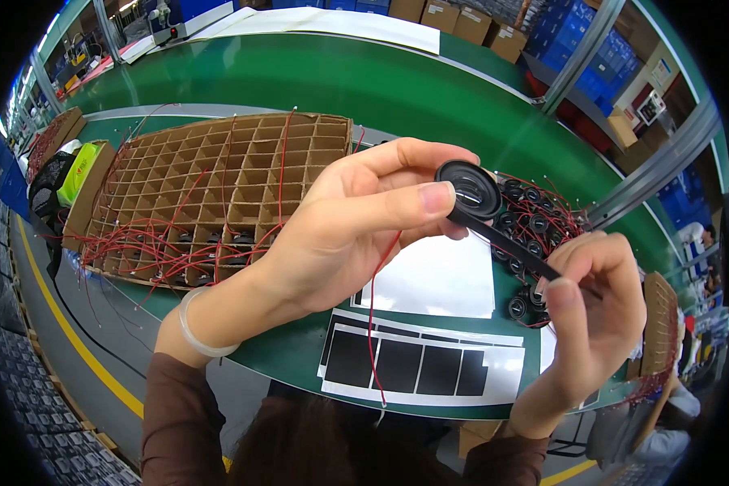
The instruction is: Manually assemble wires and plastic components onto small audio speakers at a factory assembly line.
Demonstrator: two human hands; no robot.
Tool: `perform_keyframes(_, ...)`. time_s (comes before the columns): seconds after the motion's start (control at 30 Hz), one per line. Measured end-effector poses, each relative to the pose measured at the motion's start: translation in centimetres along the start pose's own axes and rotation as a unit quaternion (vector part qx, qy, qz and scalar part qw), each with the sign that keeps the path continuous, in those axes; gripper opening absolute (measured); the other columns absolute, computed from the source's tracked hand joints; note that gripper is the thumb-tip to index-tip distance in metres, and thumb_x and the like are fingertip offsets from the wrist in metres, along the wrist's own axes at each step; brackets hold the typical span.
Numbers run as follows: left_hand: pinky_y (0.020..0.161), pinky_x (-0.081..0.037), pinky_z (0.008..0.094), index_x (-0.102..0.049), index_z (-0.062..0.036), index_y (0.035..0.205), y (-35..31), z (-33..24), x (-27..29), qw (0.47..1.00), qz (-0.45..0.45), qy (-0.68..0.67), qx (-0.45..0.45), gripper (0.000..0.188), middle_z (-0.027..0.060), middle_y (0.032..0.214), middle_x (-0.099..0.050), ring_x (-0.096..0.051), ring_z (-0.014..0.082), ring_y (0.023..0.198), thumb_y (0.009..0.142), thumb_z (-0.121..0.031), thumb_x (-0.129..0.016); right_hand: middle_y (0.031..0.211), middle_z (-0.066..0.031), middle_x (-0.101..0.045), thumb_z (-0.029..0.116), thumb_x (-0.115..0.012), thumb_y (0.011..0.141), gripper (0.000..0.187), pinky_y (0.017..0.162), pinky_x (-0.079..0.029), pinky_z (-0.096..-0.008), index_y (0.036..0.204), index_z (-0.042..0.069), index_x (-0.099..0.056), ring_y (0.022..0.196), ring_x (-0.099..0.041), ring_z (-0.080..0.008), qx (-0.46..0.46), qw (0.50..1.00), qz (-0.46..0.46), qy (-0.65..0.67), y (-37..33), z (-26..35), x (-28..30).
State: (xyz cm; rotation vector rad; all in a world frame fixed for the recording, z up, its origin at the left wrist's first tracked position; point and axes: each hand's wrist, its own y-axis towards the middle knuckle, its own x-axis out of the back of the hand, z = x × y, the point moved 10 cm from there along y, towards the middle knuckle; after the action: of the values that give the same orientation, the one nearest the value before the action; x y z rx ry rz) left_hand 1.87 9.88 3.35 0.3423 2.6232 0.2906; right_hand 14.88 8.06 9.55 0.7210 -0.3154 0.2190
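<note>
My left hand [340, 215] grips a small round black speaker [470, 190] between thumb and fingers, raised above the bench. Its red wire [372, 316] hangs down past the palm toward the bench's near edge. From the speaker's rim a flat black strip [506, 245] stretches down to the right, its near end touching the rim. Pinched between thumb and fingers, the strip's other end is in my right hand [595, 312]. Beneath my hands lie a white sheet [433, 279] and backing sheets with black rectangular pieces [397, 364], one showing a partly used row.
At left stands a cardboard divider box [243, 150], with speakers and tangled red wires in its near cells. More black speakers [530, 223] are heaped on the right. A green conveyor belt [300, 73] runs behind, with metal posts [579, 57] and blue crates [595, 61] beyond.
</note>
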Motion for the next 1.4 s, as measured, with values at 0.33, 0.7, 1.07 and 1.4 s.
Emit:
perform_keyframes(0.33, 0.061, -0.044, 0.0191, -0.036, 0.0071, 0.109, -0.7, 0.4, -1.2, 0.998, 0.029, 0.02, 0.042, 0.056, 0.0199, 0.101, -0.048, -0.054, 0.0175, 0.081, 0.069, -0.03, -0.051, 0.065, -0.0046, -0.042, 0.009, -0.053, 0.071, 0.015, 0.055, -0.028, -0.0164, 0.073, 0.0, -0.041, 0.06, -0.038, -0.0084, -0.015, 0.998, 0.061, 0.009, 0.8, -1.0, -0.6)
perform_keyframes(0.7, 0.06, -0.045, 0.0214, -0.035, 0.0075, 0.107, -0.9, 1.5, -2.1, 0.992, 0.073, -0.068, 0.071, 0.048, 0.0258, 0.1, -0.047, -0.055, 0.0219, 0.077, 0.076, -0.026, -0.047, 0.066, -0.0039, -0.042, 0.009, -0.055, 0.07, 0.016, 0.055, -0.029, -0.0168, 0.073, 0.001, -0.041, 0.061, -0.039, -0.0085, -0.029, 0.997, 0.063, 0.027, 0.7, -1.8, -1.2)
perform_keyframes(1.07, 0.064, -0.043, 0.0241, -0.035, 0.0088, 0.106, -1.2, 1.4, -2.6, 0.99, 0.081, -0.078, 0.084, 0.045, 0.0254, 0.1, -0.047, -0.052, 0.0191, 0.075, 0.079, -0.027, -0.042, 0.067, -0.0026, -0.041, 0.013, -0.058, 0.069, 0.021, 0.055, -0.029, -0.0165, 0.072, 0.002, -0.04, 0.061, -0.038, -0.008, -0.026, 0.996, 0.074, 0.045, 0.8, -1.8, -1.7)
perform_keyframes(1.4, 0.065, -0.043, 0.0245, -0.037, 0.0071, 0.106, -1.2, 0.6, -1.6, 0.999, 0.027, 0.008, 0.034, 0.041, 0.023, 0.1, -0.048, -0.053, 0.0158, 0.073, 0.074, -0.016, -0.05, 0.068, -0.0015, -0.042, 0.009, -0.056, 0.069, 0.017, 0.055, -0.03, -0.015, 0.073, 0.003, -0.041, 0.061, -0.038, -0.0057, -0.048, 0.998, 0.049, 0.007, 0.4, -2.5, -2.1)
